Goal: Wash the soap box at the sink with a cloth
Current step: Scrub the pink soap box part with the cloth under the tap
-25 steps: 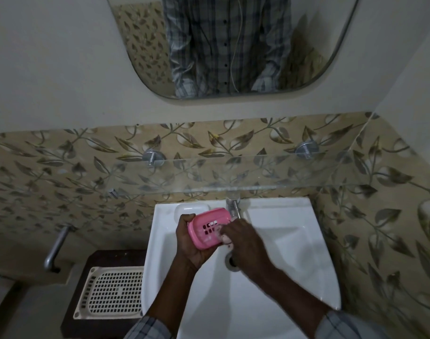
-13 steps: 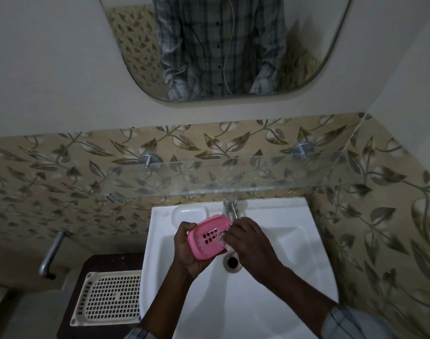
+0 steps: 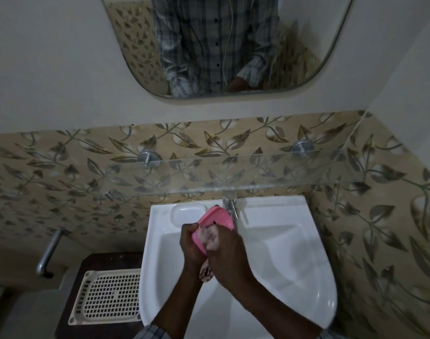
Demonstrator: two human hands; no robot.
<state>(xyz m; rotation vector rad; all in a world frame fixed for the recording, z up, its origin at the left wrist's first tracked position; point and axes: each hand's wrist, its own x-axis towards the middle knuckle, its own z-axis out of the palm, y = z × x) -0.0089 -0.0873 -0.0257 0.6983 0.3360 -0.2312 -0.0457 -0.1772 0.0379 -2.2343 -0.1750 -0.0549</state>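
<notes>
Scrubbing step: over the white ceramic sink (image 3: 294, 253), my left grip (image 3: 190, 244) clasps the pink plastic soap box (image 3: 217, 217) by its 8 o'clock edge, my right grip (image 3: 227, 255) clenches the damp cloth (image 3: 205, 271) against it; next, probably, rinsing under the metal tap (image 3: 230, 204) at 1 o'clock.

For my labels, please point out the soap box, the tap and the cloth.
soap box (image 3: 220, 215): head view, pink upper part.
tap (image 3: 230, 203): head view, metal body.
cloth (image 3: 205, 271): head view, hanging lower end.
</notes>
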